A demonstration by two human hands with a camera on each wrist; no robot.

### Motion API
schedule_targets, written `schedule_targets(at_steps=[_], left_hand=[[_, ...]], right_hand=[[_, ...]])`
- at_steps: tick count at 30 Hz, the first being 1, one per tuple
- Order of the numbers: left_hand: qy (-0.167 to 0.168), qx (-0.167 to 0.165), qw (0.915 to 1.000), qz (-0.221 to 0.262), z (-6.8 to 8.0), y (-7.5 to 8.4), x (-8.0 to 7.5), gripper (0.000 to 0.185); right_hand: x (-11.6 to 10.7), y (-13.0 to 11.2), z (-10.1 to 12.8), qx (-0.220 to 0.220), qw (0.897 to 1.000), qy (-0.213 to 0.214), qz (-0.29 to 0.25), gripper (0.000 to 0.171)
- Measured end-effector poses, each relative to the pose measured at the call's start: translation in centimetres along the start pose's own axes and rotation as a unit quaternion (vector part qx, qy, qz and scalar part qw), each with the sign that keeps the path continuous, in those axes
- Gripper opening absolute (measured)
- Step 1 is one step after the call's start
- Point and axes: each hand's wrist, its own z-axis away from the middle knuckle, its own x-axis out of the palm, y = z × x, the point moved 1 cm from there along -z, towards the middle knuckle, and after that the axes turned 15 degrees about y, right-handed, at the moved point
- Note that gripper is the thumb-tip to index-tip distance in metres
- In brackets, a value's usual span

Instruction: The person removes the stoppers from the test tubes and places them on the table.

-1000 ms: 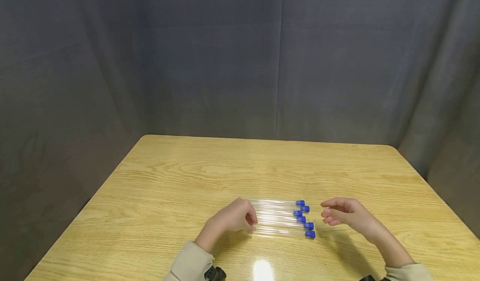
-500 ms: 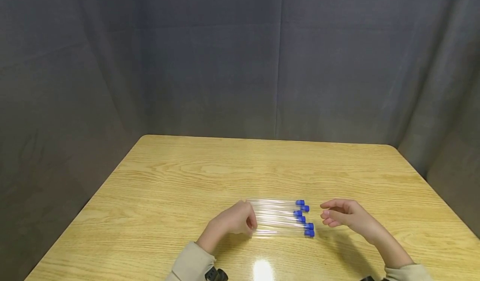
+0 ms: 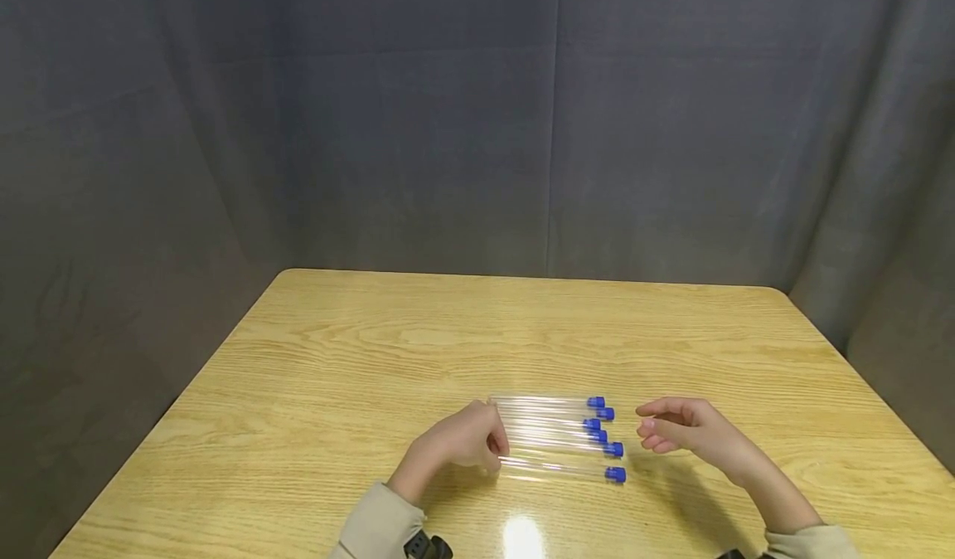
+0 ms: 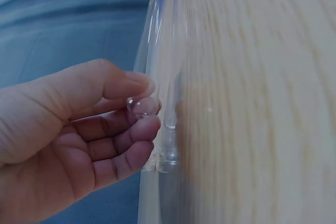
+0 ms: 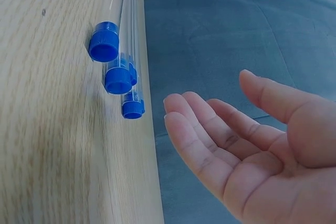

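Pinched at its rounded end by the left hand (image 3: 462, 441), the nearest clear blue-capped plastic tube (image 3: 559, 468) is being drawn from the row, probably needing lifting next, while the right hand (image 3: 682, 430) waits slack-fingered.

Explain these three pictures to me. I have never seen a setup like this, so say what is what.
No machine here: a person with bare hands wears three cameras. The head view looks down at a wooden table. On it lie six clear tubes with blue caps, side by side. The left hand curls at the tubes' closed ends; the left wrist view shows its fingertips touching the rounded tip of one tube, though I cannot tell whether it truly grips it. The right hand hovers open beside the caps, touching nothing, as the right wrist view confirms.
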Motion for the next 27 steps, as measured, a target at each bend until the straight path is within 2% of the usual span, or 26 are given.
schedule_targets(at_steps=[5,11,21,27], left_hand=[[0.013,-0.004,0.9996,0.023,0.02,-0.22,-0.21,0.013],[0.031,-0.005,0.9968,0.074,-0.04,-0.52,-0.43,0.013],[0.083,-0.043,0.9822,0.163,-0.14,-0.71,-0.7,0.014],[0.101,-0.053,0.9765,0.183,-0.14,-1.0,-0.82,0.015]], right_hand=[[0.0,0.03,0.04,-0.005,1.0,-0.003,-0.005,0.043],[-0.04,0.11,0.07,-0.001,1.0,-0.005,-0.012,0.042],[-0.1,0.11,0.11,-0.005,1.0,-0.006,-0.018,0.042],[-0.06,0.05,0.21,-0.007,1.0,0.002,-0.02,0.042]])
